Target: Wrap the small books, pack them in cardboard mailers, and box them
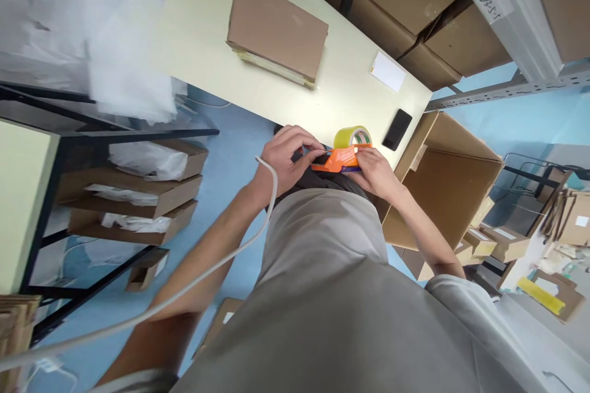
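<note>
Both my hands hold an orange tape dispenser [338, 159] close to my body at the near edge of the cream table [203, 31]. My left hand [286, 156] is curled, its fingertips pinching the dispenser's left end. My right hand [375, 172] wraps round its right side. A yellowish roll of tape [353, 136] sits on the dispenser, just above my right hand's fingers.
A closed flat cardboard box [276, 27] lies mid-table, with a white paper slip [388, 71] and a black phone [397, 129] near the right edge. An open carton [442, 178] stands right of me. Racks with boxes and plastic bags [147, 187] stand left. A white cable [193, 282] crosses my left arm.
</note>
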### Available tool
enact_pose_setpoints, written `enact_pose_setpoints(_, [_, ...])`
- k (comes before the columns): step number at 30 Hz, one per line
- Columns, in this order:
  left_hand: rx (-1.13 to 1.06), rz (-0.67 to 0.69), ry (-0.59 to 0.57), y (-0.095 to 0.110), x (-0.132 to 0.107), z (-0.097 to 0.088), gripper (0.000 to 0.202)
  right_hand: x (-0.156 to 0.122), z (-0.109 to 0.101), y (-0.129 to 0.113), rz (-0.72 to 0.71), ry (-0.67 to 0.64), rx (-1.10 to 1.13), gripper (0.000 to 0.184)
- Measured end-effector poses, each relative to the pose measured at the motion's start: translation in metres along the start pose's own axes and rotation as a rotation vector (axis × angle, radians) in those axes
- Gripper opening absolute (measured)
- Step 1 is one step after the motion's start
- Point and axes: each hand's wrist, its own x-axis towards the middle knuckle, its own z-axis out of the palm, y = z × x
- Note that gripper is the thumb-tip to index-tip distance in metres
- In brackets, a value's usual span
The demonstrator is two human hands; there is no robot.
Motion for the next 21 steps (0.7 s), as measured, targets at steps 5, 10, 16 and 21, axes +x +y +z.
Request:
enact_pose_setpoints(5, [-0.024, -0.114, 0.064, -0.044, -0.024, 0.027, 0.032, -0.002, 0.014, 0.016, 0.133, -0.216, -0.037, 0.036])
enact_pose_setpoints(10, [-0.068, -0.351, 0.227, -0.104, -0.04, 0.04, 0.028, -0.014, 0.026, 0.05, 0.302, -0.4, -0.123, 0.03])
enact_pose_setpoints(16, [-0.113, -0.408, 0.373, -0.162, -0.004, 0.047, 0.014, 0.021, 0.049, 0.074, 0.408, -0.26, -0.295, 0.039])
enact_pose_setpoints(21, [-0.151, -0.394, 0.483, -0.197, 0.041, 0.055, 0.015, 0.062, 0.074, 0.092, 0.465, -0.064, -0.419, 0.041])
